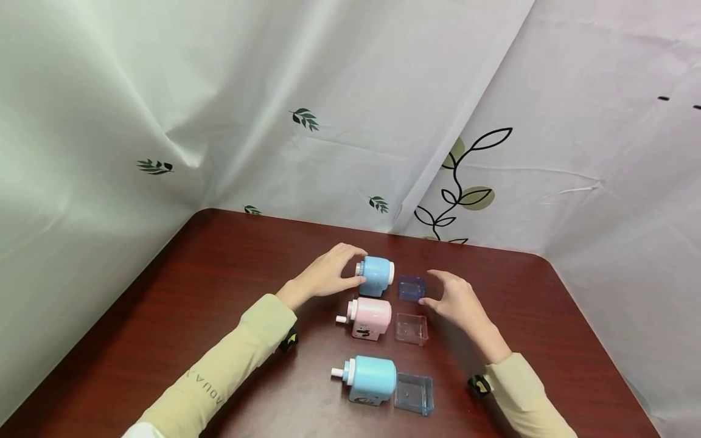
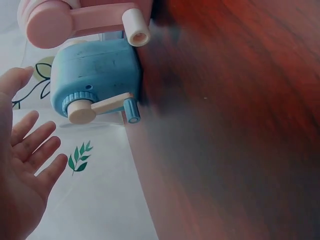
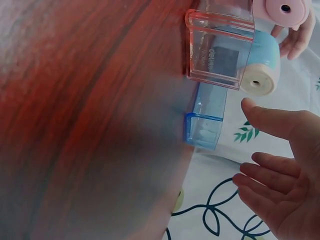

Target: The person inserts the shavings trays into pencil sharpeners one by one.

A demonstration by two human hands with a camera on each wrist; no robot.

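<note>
Three crank pencil sharpeners stand in a column on the table. The farthest is a blue pencil sharpener (image 1: 375, 275), its crank facing left in the head view. My left hand (image 1: 330, 272) is beside that crank side, thumb and fingers spread; a gap shows in the left wrist view. Right of this sharpener lies a clear blue shavings drawer (image 1: 412, 288). Near the drawer's right side is my right hand (image 1: 456, 299), thumb and fingers parted with nothing between them. The right wrist view shows the right hand (image 3: 280, 170) apart from the blue drawer (image 3: 204, 131).
Nearer stand a pink sharpener (image 1: 373, 317) with a clear pinkish drawer (image 1: 411, 329) and a light blue sharpener (image 1: 373, 378) with a clear bluish drawer (image 1: 414, 393). All rest on a dark red wooden table (image 1: 230, 255). A white leaf-patterned curtain (image 1: 339, 164) hangs behind.
</note>
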